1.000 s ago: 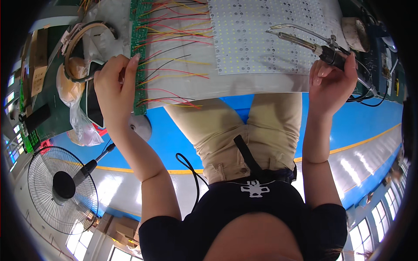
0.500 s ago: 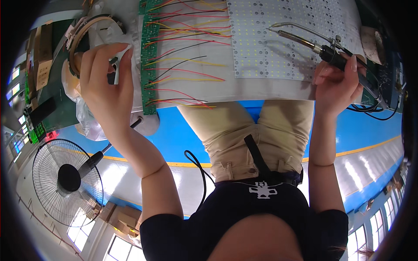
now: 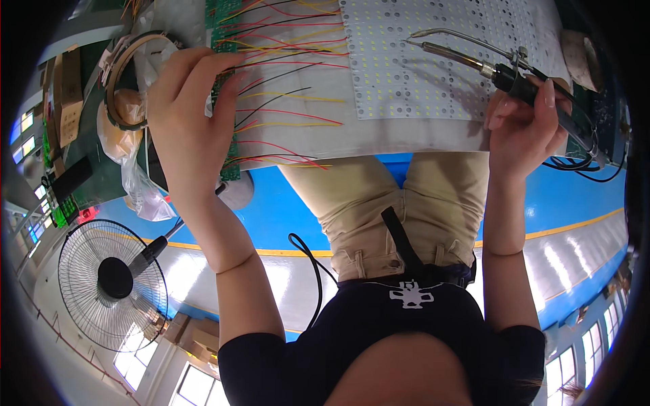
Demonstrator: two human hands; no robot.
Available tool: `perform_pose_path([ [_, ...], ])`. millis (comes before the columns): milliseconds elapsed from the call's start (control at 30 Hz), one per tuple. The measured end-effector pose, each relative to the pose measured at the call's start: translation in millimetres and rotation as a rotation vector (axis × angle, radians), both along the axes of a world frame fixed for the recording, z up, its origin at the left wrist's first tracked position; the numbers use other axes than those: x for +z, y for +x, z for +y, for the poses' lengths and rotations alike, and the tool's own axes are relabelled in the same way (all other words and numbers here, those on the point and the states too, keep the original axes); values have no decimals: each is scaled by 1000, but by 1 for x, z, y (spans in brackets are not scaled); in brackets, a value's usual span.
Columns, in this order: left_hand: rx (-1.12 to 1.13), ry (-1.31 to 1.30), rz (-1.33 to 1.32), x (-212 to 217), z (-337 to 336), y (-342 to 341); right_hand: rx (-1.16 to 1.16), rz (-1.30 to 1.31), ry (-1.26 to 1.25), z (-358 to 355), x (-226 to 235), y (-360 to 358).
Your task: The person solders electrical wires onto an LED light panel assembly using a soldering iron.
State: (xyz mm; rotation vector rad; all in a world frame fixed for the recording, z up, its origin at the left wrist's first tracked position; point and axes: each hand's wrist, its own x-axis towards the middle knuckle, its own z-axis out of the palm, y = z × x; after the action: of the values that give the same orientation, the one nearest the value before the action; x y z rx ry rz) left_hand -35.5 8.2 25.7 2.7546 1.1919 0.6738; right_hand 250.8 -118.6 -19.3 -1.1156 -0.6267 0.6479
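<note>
Left hand now over half-hidden green board

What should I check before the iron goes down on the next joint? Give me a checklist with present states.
1. Soldering iron gripped firmly in right hand: ok.
2. Iron tip off the white LED panel: cannot tell; it lies over the panel.
3. Left hand steadying the green circuit board: ok, fingers rest on it.
4. Red and yellow wires out of the tip's path: ok, they lie left of it.
5. Wires seated in the board: cannot tell, too small.
6. Iron cable free of snags: ok, hangs off the table edge.
</note>
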Motion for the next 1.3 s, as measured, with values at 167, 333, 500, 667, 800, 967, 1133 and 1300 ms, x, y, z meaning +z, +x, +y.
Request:
perform_pose_path([
  [167, -58, -6, -1, -5, 1, 8, 2, -1, -19, 0, 0, 0],
  [333, -83, 33, 34, -9, 2, 6, 5, 20, -11, 0, 0, -1],
  [500, -102, 62, 43, -7, -1, 5, 6, 32, 5, 0, 1, 1],
  [667, -105, 41, 91, -5, -3, 1, 10, 33, 25, 1, -1, 0],
  [800, -88, 44, 74, -8, -3, -1, 5, 29, 17, 0, -1, 0],
  [967, -18, 25, 120, -5, -6, 2, 5, 26, 23, 1, -1, 0],
  [1133, -79, 36, 90, -7, -3, 6, 15, 49, 36, 0, -1, 0],
  [1300, -142, -95, 105, 3, -2, 13, 23, 58, 31, 0, -1, 0],
])
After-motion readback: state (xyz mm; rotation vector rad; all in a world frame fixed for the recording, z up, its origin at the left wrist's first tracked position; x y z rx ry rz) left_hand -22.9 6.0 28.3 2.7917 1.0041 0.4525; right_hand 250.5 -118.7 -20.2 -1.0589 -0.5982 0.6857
